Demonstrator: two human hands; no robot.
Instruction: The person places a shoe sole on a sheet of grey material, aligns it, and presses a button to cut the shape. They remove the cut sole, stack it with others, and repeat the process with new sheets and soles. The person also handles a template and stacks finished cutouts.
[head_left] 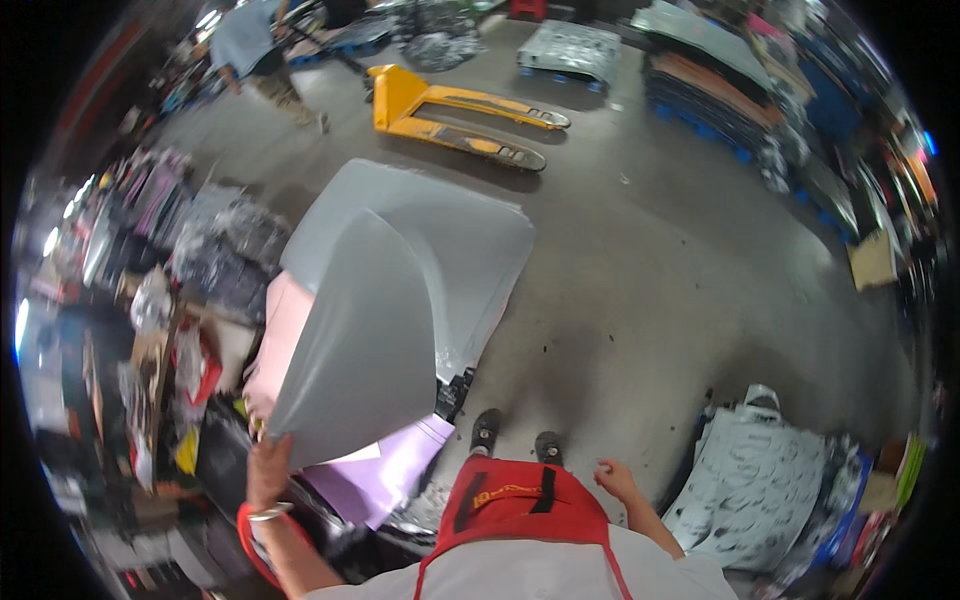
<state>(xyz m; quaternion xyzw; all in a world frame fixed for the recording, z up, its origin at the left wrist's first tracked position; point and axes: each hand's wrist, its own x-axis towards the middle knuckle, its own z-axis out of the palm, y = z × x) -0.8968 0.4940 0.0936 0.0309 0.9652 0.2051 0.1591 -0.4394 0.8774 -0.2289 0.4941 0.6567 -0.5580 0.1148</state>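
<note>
My left hand [268, 472] is closed on the near corner of a large, thin grey sheet [365, 330], which is lifted and folded over in a curve. The rest of that sheet lies flat on a stack, its far part [360, 195] reaching toward a yellow pallet jack. Below it show a pink sheet [285, 318] and a lilac sheet [385, 475]. Dark plastic wrapping lies around the near end of the stack. My right hand [617, 480] hangs at my right side over the floor, holding nothing, its fingers loosely bent and apart.
The yellow pallet jack [440, 112] stands beyond the stack, with a person [250, 50] near its handle. Wrapped bundles [225, 240] crowd the left. A pale wrapped stack [755, 485] lies at the near right. Loaded pallets [570, 52] stand along the back and right.
</note>
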